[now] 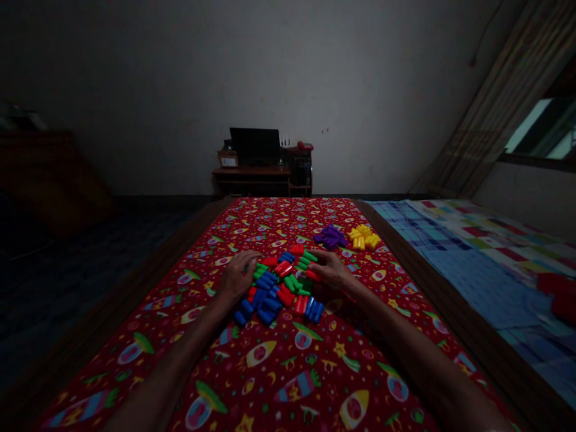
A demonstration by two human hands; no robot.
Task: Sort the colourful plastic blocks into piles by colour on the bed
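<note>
- Where the two forearms reach forward over the red patterned cloth (288,366), a mixed pile of red, blue and green blocks (279,287) is flanked by both hands.
- The left hand (237,277) is laid on the pile's left edge, fingers curled over green and blue pieces; whether any is gripped cannot be told.
- The right hand (330,269) is set at the pile's right edge, and a red block (312,275) is pinched at its fingertips.
- Beyond the pile, a purple heap (330,237) and a yellow heap (365,237) are seen side by side.
- Against the far wall, a desk (252,175) with a dark screen (255,145) is seen.
</note>
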